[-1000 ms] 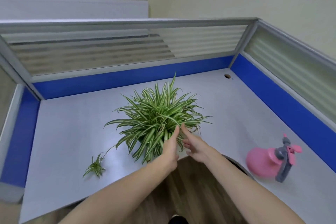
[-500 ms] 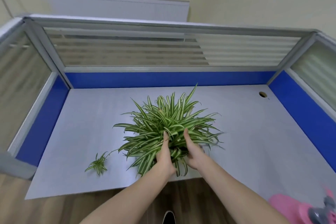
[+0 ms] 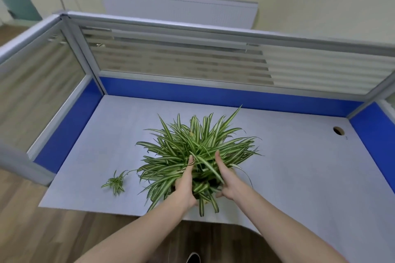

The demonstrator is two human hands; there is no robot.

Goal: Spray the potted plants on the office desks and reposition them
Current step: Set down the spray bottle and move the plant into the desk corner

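Observation:
A bushy spider plant (image 3: pixel 196 145) with green and white striped leaves stands near the front edge of the grey desk (image 3: pixel 299 166). Its pot is almost fully hidden under the leaves. My left hand (image 3: pixel 186 186) grips the pot's left side and my right hand (image 3: pixel 229 181) grips its right side, both reaching in among the leaves. A small plantlet (image 3: pixel 115 183) on a thin runner lies on the desk to the plant's left. The spray bottle is out of view.
Blue and frosted partition panels (image 3: pixel 213 94) wall the desk at the back, left and right. A round cable hole (image 3: pixel 338 130) sits at the back right. The desk's front edge curves inward at the right, with wood floor (image 3: pixel 42 230) below.
My hands have gone from touching the leaves to closing around the pot. The view has swung left, so the pink spray bottle at the right has left the frame.

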